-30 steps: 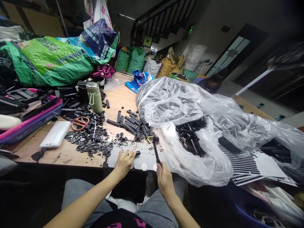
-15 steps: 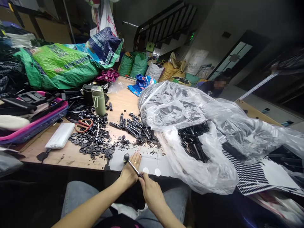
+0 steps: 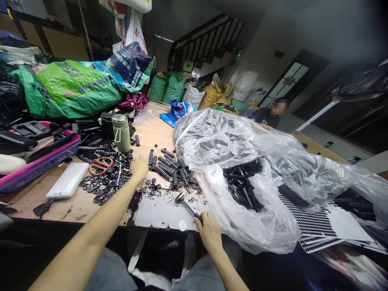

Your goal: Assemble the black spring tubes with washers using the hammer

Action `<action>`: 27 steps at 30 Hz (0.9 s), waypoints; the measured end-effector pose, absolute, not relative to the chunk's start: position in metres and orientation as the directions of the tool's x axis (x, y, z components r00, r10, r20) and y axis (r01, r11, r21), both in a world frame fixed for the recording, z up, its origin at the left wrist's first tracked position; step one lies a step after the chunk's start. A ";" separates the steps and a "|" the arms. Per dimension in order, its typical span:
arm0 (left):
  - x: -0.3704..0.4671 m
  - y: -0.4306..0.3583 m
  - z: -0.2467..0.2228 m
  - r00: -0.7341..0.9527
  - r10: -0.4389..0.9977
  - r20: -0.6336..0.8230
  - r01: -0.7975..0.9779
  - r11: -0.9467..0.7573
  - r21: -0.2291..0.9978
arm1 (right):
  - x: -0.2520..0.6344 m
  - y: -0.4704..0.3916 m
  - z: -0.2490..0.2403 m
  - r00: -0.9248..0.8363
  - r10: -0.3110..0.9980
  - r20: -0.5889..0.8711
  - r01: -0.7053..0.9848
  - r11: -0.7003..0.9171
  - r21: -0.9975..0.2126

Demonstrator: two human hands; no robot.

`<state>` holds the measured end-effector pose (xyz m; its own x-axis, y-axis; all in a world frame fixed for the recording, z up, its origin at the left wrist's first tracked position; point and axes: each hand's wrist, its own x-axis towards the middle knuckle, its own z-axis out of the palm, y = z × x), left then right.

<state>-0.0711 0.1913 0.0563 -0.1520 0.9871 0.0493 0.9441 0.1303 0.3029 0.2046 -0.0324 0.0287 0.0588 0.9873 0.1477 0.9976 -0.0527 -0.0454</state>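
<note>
My right hand point(image 3: 210, 231) is closed round the dark handle of a small hammer point(image 3: 188, 205), whose head rests on or just above the pale mat point(image 3: 156, 214) at the table's front edge. My left hand point(image 3: 139, 167) is stretched forward, beside the black-and-white patterned rollers point(image 3: 165, 165) and a heap of dark parts. Its fingertips point down and away, so I cannot see whether they grip anything. Black round discs point(image 3: 97, 188) lie to the left of that forearm. Tiny dark bits are scattered across the mat's far side.
A green flask point(image 3: 121, 135), red-handled scissors point(image 3: 101, 165) and a white power bank point(image 3: 68, 180) stand or lie on the left. A big clear plastic bag point(image 3: 221, 137) of black parts covers the right side. Behind it a person point(image 3: 266, 117) sits.
My left hand has left the mat and reached forward and left to the parts. My right hand has moved right with the hammer, whose head is now lower, over the mat.
</note>
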 end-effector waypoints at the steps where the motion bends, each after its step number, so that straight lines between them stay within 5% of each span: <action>1: -0.074 0.200 0.055 -0.133 0.990 0.051 0.950 0.112 0.292 | 0.203 -0.028 0.032 0.041 0.983 0.180 0.996 -0.025 -0.089; 7: -0.077 0.200 0.043 0.143 0.988 0.056 0.956 -0.153 0.252 | 0.226 0.015 0.068 0.057 0.942 0.330 0.965 0.033 -0.262; 12: -0.084 0.187 0.043 0.138 0.990 0.009 0.960 -0.136 0.244 | 0.303 0.067 0.086 0.517 0.823 0.236 0.856 -0.492 -0.159; 16: -0.073 0.162 0.052 0.136 0.991 0.011 0.892 -0.127 0.435 | 0.347 0.101 0.076 0.637 0.768 0.069 0.768 -0.625 -0.140; 22: -0.037 0.109 0.063 0.163 0.972 -0.171 0.322 0.112 0.940 | 0.365 0.117 0.054 0.699 0.710 -0.086 0.689 -0.701 -0.183; 27: -0.011 0.077 0.064 0.207 0.942 -0.265 -0.087 0.287 0.954 | 0.368 0.112 0.050 0.725 0.688 -0.042 0.648 -0.701 -0.300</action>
